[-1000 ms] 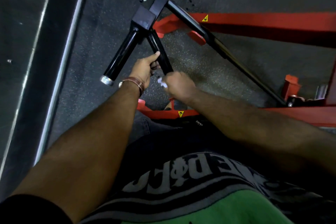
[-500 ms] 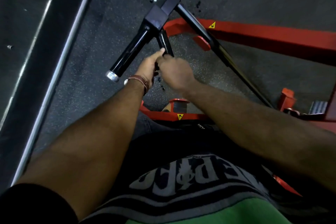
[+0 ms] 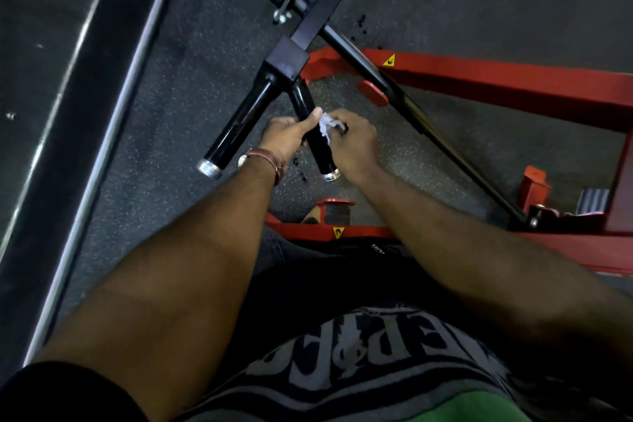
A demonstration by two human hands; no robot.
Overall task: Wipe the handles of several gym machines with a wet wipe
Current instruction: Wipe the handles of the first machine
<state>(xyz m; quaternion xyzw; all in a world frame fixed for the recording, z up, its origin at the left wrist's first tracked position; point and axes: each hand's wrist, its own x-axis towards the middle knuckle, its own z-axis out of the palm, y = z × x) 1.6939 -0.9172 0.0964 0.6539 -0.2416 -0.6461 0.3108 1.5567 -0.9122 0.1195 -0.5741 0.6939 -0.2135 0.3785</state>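
- The wet wipe [image 3: 325,125] is a small white crumpled bit, pressed on the right-side handle [image 3: 313,128] of the two black handles, about halfway down it.
- The right hand [image 3: 356,144] curls its fingers round the wipe and the handle — most of the wipe is hidden under those fingers.
- The left hand [image 3: 287,137] grips the same handle from the other side, its thumb tip lying along the bar just beside the wipe. Its other fingers wrap behind, so I cannot tell how they sit.
- A brown wristband [image 3: 270,161] is on the left wrist.
- The other black handle [image 3: 239,125] sticks out to the left, untouched, with a silver end cap [image 3: 209,169].
- Both handles join a black block [image 3: 286,63] — its long bar is cut off at the top edge.
- A red machine frame [image 3: 513,82] lies on the speckled dark floor [image 3: 191,79] behind and to the right.
- A shiny rail [image 3: 102,134] runs along the left side.
- The picture is a bit blurry.
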